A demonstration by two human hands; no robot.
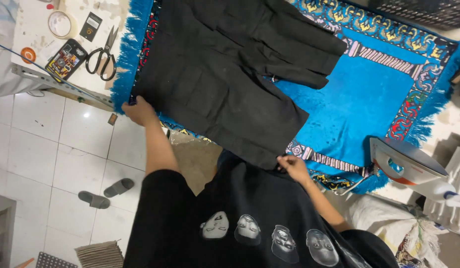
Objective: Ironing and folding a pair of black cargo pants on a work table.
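The person wears a black short-sleeved T-shirt [250, 223] filling the lower middle of the frame — across it runs a row of greyish printed faces [269, 238], seen upside down — and both forearms are bare below the sleeves, with no watch, ring or glove visible.

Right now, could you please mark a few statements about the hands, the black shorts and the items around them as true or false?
1. The left hand holds one edge of the black shorts. True.
2. The right hand holds the iron. False: it pinches the shorts' corner; the iron stands apart at the blue rug's edge.
3. The scissors lie on the shorts. False: they lie on the white table, beside the rug.
4. A roll of tape lies on that table. True.
5. A pair of grey slippers lies on the tiled floor. True.
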